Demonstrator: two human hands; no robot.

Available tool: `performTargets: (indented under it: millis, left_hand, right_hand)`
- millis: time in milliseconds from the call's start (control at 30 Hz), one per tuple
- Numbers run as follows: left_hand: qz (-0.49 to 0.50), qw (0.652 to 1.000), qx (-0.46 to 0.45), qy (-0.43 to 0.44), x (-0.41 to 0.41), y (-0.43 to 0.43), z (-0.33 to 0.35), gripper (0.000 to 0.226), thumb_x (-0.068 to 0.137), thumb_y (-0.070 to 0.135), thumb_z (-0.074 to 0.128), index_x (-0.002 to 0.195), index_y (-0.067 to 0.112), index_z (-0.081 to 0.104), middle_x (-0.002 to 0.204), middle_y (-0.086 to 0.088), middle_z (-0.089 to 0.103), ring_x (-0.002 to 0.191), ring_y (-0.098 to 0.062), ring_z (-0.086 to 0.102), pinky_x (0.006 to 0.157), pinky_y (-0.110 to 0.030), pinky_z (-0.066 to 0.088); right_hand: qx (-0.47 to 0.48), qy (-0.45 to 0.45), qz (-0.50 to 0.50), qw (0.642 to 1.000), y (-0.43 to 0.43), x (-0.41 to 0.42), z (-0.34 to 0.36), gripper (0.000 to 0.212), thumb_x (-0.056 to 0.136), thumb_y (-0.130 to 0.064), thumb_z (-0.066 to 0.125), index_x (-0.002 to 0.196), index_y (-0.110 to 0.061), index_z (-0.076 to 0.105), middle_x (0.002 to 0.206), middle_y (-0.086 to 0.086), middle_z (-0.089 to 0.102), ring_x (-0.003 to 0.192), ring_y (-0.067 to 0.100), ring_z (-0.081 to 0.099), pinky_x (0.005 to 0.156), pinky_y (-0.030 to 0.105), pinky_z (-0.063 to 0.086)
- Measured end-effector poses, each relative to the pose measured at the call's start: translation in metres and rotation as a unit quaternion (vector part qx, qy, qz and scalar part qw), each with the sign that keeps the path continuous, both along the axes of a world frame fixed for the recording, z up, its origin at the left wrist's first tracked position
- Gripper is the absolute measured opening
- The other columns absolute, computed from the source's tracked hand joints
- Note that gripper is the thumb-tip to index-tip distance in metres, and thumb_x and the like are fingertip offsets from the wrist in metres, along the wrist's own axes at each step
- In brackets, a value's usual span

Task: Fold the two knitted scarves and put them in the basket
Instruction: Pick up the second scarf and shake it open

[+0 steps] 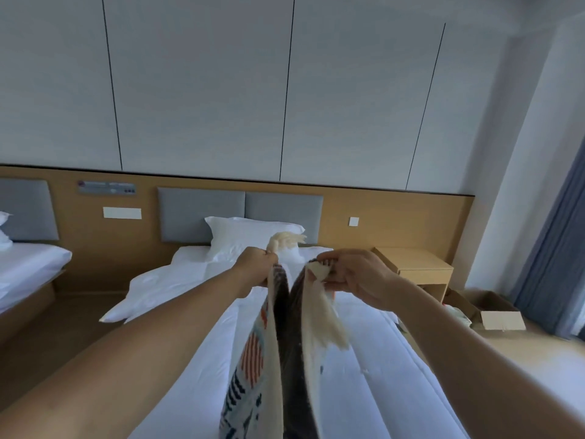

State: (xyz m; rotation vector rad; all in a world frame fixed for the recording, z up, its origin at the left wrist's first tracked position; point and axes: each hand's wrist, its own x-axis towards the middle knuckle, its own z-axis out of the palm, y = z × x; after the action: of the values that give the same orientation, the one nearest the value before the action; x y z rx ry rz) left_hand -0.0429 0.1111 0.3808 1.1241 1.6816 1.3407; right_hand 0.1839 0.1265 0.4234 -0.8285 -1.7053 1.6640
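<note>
A cream knitted scarf (253, 369) with orange and dark blue patterning and pale tassels hangs down in front of me over the white bed (380, 391). My left hand (254, 269) grips one top corner, with tassels sticking up above the fist. My right hand (354, 278) pinches the other top corner, and a fringe of tassels droops below it. Both hands are held out at arm's length, close together, so the scarf folds into a V between them. A second scarf and a basket are not in view.
A white pillow (243, 236) lies at the head of the bed against grey headboard pads. A wooden nightstand (414, 269) stands to the right, with open cardboard boxes (493, 312) on the floor by a blue curtain. Another bed (28, 270) is at left.
</note>
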Motion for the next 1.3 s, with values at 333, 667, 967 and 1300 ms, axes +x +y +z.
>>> performTargets:
  millis: [333, 667, 967, 1300]
  left_hand:
    - [-0.159, 0.962, 0.047, -0.215, 0.004, -0.029, 0.018, 0.022, 0.097, 0.012, 0.056, 0.109, -0.005, 0.065, 0.096, -0.020, 0.069, 0.085, -0.029, 0.069, 0.075, -0.037, 0.059]
    - [-0.254, 0.937, 0.036, -0.237, 0.010, -0.045, 0.011, 0.029, 0.096, 0.022, 0.054, 0.110, 0.003, 0.071, 0.098, -0.013, 0.064, 0.093, -0.024, 0.059, 0.106, -0.046, 0.037]
    - [-0.326, 0.909, 0.049, -0.255, 0.018, -0.060, 0.015, 0.032, 0.096, 0.014, 0.042, 0.110, 0.005, 0.068, 0.107, -0.016, 0.063, 0.098, -0.027, 0.062, 0.096, -0.041, 0.047]
    - [-0.239, 0.938, 0.109, -0.225, 0.016, -0.056, 0.014, 0.021, 0.098, 0.006, 0.051, 0.109, -0.002, 0.067, 0.106, -0.018, 0.069, 0.096, -0.028, 0.068, 0.091, -0.038, 0.055]
  right_hand:
    - [0.301, -0.303, -0.006, 0.904, -0.010, -0.025, -0.003, 0.026, 0.082, -0.030, 0.076, 0.082, -0.004, 0.072, 0.068, 0.005, 0.069, 0.057, 0.016, 0.056, 0.054, 0.025, 0.041]
    - [0.244, -0.113, -0.048, 0.962, -0.018, -0.045, -0.003, 0.013, 0.090, -0.025, 0.068, 0.087, -0.013, 0.071, 0.078, 0.001, 0.068, 0.070, 0.011, 0.060, 0.066, 0.026, 0.051]
    - [0.267, -0.112, -0.166, 0.942, -0.017, -0.057, -0.010, 0.025, 0.079, -0.039, 0.078, 0.076, -0.015, 0.071, 0.066, 0.008, 0.069, 0.054, 0.012, 0.054, 0.056, 0.031, 0.046]
    - [0.255, -0.133, -0.094, 0.953, -0.009, -0.040, -0.009, 0.037, 0.076, -0.045, 0.079, 0.092, -0.015, 0.065, 0.061, 0.000, 0.057, 0.049, 0.008, 0.044, 0.049, 0.025, 0.034]
